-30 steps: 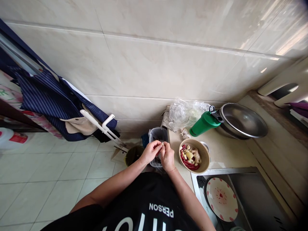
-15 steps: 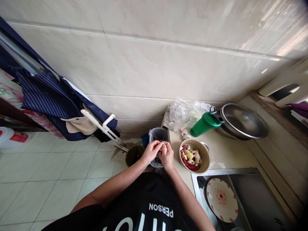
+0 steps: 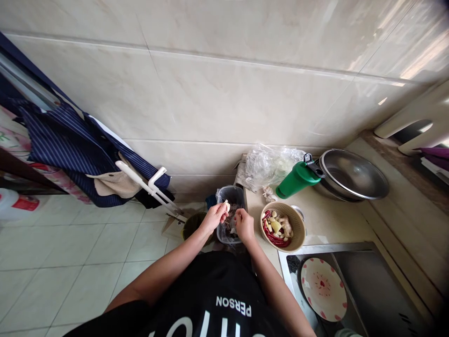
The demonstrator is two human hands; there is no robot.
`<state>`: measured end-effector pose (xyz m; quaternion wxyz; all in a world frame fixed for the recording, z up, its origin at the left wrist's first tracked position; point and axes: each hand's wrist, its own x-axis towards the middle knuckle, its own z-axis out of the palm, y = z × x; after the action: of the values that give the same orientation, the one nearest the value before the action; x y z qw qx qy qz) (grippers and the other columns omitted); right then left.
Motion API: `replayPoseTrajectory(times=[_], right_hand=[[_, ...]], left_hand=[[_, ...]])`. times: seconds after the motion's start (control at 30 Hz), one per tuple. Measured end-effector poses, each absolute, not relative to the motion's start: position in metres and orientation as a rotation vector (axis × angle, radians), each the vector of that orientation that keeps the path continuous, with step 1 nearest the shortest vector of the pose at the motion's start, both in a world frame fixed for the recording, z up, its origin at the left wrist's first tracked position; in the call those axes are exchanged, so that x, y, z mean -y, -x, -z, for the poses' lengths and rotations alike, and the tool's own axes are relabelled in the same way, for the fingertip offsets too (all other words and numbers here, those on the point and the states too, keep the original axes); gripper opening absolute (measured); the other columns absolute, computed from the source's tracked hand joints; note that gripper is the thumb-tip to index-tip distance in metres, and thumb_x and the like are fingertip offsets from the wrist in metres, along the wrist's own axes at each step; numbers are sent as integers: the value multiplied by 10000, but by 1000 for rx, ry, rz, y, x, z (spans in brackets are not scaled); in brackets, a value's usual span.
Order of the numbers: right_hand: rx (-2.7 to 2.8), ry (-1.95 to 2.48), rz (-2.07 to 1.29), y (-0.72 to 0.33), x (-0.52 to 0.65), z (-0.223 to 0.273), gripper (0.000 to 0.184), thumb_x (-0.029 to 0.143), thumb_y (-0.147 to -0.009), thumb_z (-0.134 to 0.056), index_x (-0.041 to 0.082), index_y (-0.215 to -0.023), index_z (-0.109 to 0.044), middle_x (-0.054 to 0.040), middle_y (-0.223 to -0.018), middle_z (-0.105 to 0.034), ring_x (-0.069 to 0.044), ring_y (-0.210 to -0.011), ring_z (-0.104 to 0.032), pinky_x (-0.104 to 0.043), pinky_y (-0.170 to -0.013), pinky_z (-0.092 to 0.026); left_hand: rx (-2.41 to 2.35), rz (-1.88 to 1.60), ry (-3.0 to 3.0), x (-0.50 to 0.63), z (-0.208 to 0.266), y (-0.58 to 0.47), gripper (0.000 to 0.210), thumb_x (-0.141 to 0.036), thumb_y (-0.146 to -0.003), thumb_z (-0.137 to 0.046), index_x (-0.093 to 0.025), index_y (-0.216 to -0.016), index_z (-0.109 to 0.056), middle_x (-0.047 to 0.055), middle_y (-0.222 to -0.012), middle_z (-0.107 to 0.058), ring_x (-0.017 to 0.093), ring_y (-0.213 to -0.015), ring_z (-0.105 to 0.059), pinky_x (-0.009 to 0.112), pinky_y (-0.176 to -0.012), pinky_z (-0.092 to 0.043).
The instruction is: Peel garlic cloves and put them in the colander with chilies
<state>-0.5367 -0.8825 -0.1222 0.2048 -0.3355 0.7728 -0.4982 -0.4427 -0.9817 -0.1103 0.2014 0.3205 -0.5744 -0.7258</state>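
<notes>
My left hand [image 3: 214, 217] pinches a pale garlic clove [image 3: 227, 205] between thumb and fingers, over a grey lined trash bin [image 3: 231, 192]. To its right, my right hand [image 3: 244, 225] is closed with the fingertips pressed together above the bin's right side; what it holds, if anything, is too small to make out. Scraps and clear plastic lie inside the bin. On the counter nearby stands a beige basket [image 3: 300, 234] containing red dried chilies [image 3: 280, 242], garlic cloves and ginger [image 3: 286, 226]. Behind the basket lies more unpeeled garlic [image 3: 269, 194].
A green bottle [image 3: 297, 180], a clear plastic bag [image 3: 261, 164] and a metal bowl [image 3: 354, 175] are on the counter. In the sink sits a plate [image 3: 324, 290] with red marks. White handles [image 3: 140, 180] and hanging striped cloth [image 3: 66, 145] are at left.
My hands have separated from touching each other. The left keeps the garlic clove and shifts slightly left; the right has moved slightly right and down. The bin's inside shows more.
</notes>
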Motion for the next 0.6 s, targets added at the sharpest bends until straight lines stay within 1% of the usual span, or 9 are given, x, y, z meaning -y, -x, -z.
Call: replayPoseTrajectory(times=[0.1,0.13,0.23,0.27,0.33,0.4,0.43,0.5,0.6], right_hand=[[-2220,1058,1270,534,882,122,117,134,-736,-544,199,-752,-640,-68,-822,-627,-169,-669,-582,-255,-612,-430],[-2240,1085,1235,533,881,121,131,120,-731,-547,204,-742,-647,-71,-832,-633,-171,-673,-588,-253,-613,-429],[-2302,1124,1159,533,880,114,162,135,-785,-516,209,-714,-642,-50,-720,-628,-174,-641,-584,-253,-608,-422],[-2315,1130,1152,534,879,110,151,161,-810,-511,206,-750,-642,-39,-691,-622,-175,-637,-582,-254,-613,-424],[-2289,1186,1171,537,877,101,144,236,-852,-514,193,-932,-626,-24,-695,-619,-170,-639,-584,-254,-630,-437],[-2196,1346,1182,540,874,91,290,314,-874,-518,175,-1126,-548,-30,-776,-621,-163,-665,-589,-252,-651,-457],[-2145,1449,1168,541,873,86,334,335,-884,-508,173,-1176,-515,-41,-828,-616,-163,-693,-594,-253,-666,-466],[-2093,1615,1101,542,870,78,317,336,-911,-465,182,-1184,-509,-66,-917,-592,-169,-758,-596,-259,-701,-477],[-2126,1707,1038,539,868,72,275,310,-946,-386,188,-1158,-512,-75,-925,-576,-176,-778,-587,-265,-707,-477]], left_hand=[[1567,2062,-890,983,109,442,409,-542,-765,-564,-134,-755,-537,-19,-628,-490,50,-450,-389,174,-412,-296],[1554,2078,-899,983,108,442,406,-539,-759,-573,-135,-752,-532,-23,-622,-480,48,-450,-383,169,-409,-287],[1536,2150,-934,984,108,439,410,-556,-761,-559,-150,-739,-502,-48,-573,-425,37,-422,-333,154,-384,-214],[1537,2185,-945,985,108,438,419,-572,-764,-545,-157,-733,-488,-59,-549,-399,34,-405,-307,153,-376,-181],[1551,2277,-959,985,108,436,448,-609,-760,-522,-168,-709,-461,-74,-507,-358,30,-374,-259,157,-366,-125],[1564,2407,-929,984,108,434,481,-641,-738,-524,-173,-670,-433,-80,-475,-337,27,-357,-232,164,-362,-105],[1564,2477,-907,984,107,434,499,-655,-721,-533,-175,-649,-419,-80,-464,-334,24,-353,-227,167,-361,-101],[1551,2602,-859,983,105,434,528,-675,-690,-553,-176,-615,-398,-78,-451,-334,19,-347,-221,172,-358,-95],[1493,2728,-811,982,98,435,537,-669,-671,-581,-172,-596,-393,-74,-445,-341,12,-345,-219,170,-358,-86]])
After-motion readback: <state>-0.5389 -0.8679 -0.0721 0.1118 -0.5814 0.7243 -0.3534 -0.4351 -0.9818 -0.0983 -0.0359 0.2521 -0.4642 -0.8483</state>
